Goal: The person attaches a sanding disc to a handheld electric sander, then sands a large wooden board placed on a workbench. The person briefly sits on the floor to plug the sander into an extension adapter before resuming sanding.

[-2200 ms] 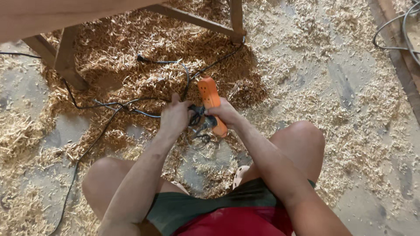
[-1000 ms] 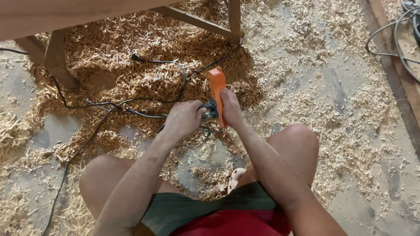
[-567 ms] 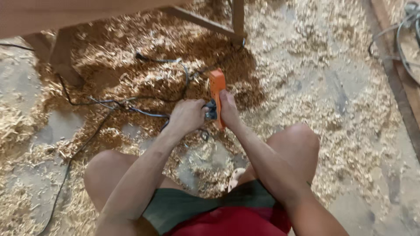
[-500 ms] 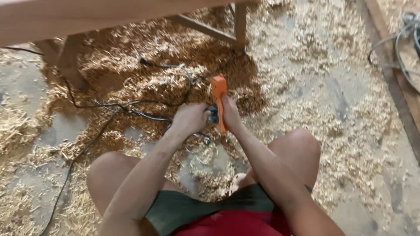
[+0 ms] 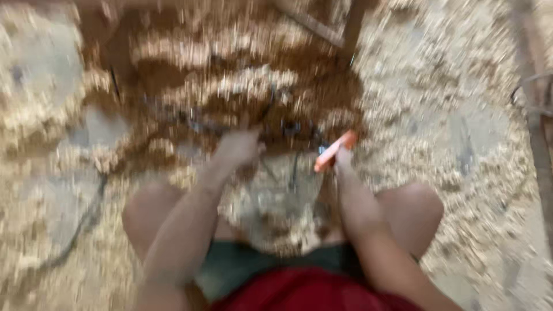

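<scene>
Both hands (image 5: 288,155) reach forward between the knees over a shavings-covered floor (image 5: 461,115), the tool (image 5: 334,151) rightmost

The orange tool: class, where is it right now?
In the blurred head view the orange tool sits right of centre, at the person's right hand, above the bare right knee and over the wood shavings; the left hand is apart from it.

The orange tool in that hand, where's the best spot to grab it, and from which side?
Probably by the lower end of the orange tool, where the right hand already holds it, coming from below on the person's own side. It is long and narrow and tilts up and away to the right, so that end points toward the person. The left hand is apart from it. The picture is too blurred to show its working end.
</scene>
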### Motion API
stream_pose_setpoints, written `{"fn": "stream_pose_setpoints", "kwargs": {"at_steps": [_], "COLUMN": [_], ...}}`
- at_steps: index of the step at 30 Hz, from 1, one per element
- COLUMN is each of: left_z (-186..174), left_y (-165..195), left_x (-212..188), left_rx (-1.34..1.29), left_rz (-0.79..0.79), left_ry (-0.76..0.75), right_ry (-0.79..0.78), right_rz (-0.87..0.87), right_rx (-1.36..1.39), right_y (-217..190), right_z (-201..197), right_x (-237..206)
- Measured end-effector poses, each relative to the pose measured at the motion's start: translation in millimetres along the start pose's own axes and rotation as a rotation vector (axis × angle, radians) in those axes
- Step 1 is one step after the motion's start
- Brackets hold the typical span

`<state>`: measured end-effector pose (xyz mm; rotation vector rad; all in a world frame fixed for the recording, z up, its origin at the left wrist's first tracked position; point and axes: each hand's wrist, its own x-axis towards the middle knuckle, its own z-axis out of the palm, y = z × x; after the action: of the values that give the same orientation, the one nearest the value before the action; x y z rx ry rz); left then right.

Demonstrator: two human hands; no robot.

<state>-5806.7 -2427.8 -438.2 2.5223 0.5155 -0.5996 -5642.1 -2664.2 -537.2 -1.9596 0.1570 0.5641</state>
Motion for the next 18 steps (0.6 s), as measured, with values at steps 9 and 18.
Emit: {"fn": "stream_pose_setpoints", "kwargs": {"at_steps": [9, 18], "left_z": [-18, -76], "left_y": [14, 88], "left_x": [-66, -242], "left_rx": [-0.424, -0.473], "left_rz": [-0.02, 0.277], "left_ry": [0.02, 0.694], "right_ry": [-0.204, -0.978], "right_rz": [-0.291, -0.109], "right_rx": [-0.501, -0.457], "right_y": [-82, -261], "right_z": [7, -17], "right_x": [-129, -331]}}
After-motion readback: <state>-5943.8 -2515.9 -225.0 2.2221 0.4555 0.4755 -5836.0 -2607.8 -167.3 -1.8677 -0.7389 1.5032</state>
